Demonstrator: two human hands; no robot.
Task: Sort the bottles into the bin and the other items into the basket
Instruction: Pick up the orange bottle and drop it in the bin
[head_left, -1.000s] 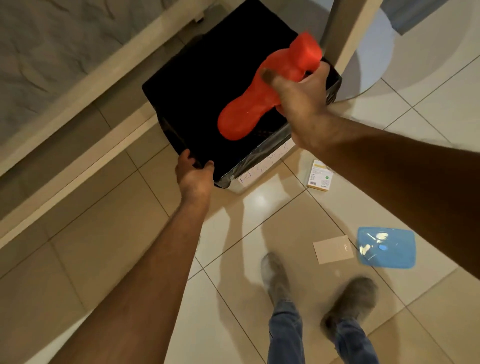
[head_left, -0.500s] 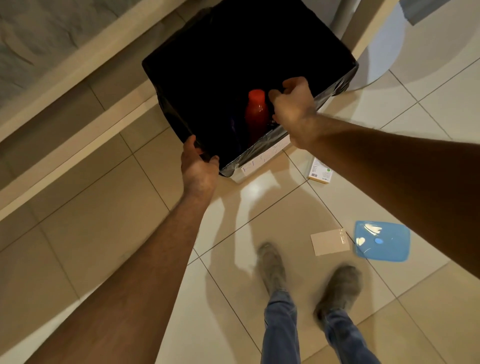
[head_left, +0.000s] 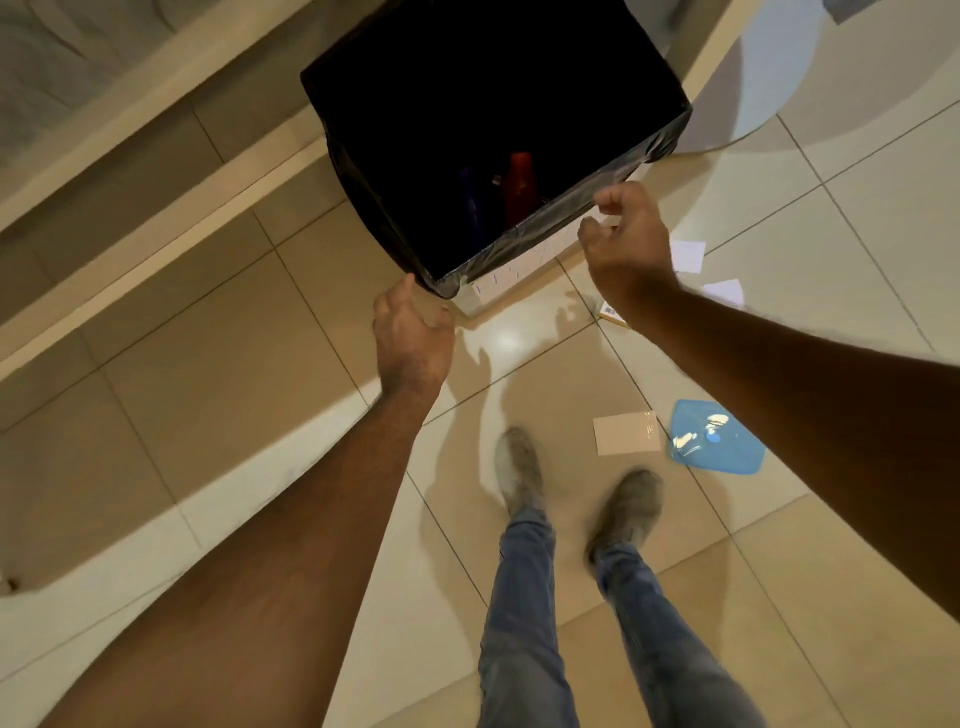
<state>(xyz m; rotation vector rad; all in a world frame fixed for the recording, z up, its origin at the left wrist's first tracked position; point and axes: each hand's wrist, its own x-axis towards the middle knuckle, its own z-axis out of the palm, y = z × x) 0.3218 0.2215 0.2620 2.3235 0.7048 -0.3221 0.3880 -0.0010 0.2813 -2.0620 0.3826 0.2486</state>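
Having let go, the right hand is drawing back empty and loosely curled; the left hand is hanging open just off the corner of the black-lined square bin. Inside, the red plastic bottle is standing. Loose liner could be slipping inward, I judge.

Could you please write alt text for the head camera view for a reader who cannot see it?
A red bottle stands inside a black-lined bin on a tiled floor, while the person's empty right hand hovers by its near rim and the left hand sits at its near corner. A blue lid and cards lie nearby.
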